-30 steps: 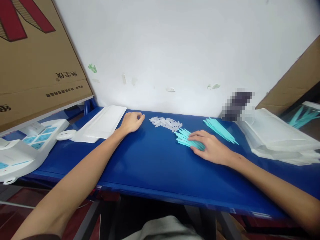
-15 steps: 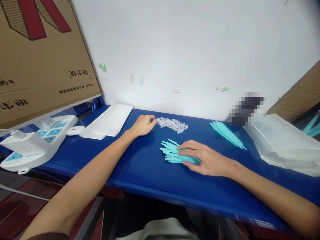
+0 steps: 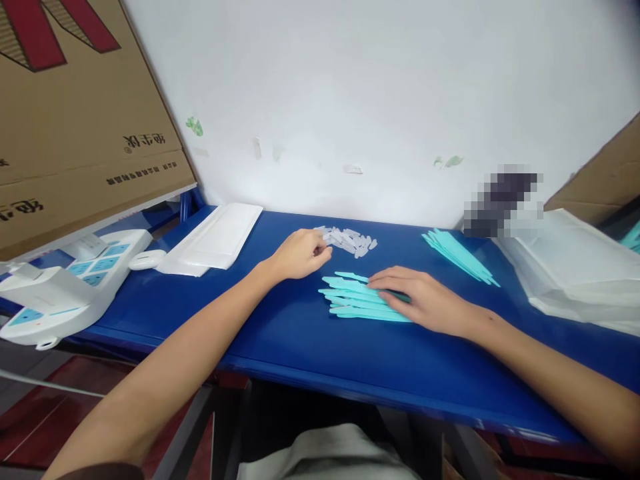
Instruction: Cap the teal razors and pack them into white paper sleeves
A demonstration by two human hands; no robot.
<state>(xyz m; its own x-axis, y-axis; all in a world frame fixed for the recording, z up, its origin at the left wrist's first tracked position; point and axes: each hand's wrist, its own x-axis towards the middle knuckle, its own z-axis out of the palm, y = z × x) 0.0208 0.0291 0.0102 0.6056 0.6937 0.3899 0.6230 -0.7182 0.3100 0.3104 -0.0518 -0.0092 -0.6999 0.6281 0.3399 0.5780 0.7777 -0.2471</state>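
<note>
Slim turquoise sticks with tapered ends (image 3: 357,299) lie in a loose pile on the blue table. My right hand (image 3: 423,297) rests over the pile's right end, its fingers stretched out and fingertips touching the sticks. To the left of the pile, my left hand (image 3: 303,255) is closed, with thumb and fingers curled together. Whether anything small sits in that curl is hidden. Just beyond it lies a heap of small translucent whitish pieces (image 3: 353,241). A second bunch of turquoise sticks (image 3: 457,257) is farther back on the right.
White padded envelopes (image 3: 215,240) lie at the left, beside a white power strip (image 3: 113,267) with plugs. Translucent plastic bags (image 3: 575,273) are at the right. A large cardboard box (image 3: 90,107) stands at left, and a white wall (image 3: 350,100) bounds the table's back.
My right hand has drawn the nearer turquoise pile left and toward me, away from the other bunch, then shifted to its right end. My left hand has moved right, beside the translucent heap.
</note>
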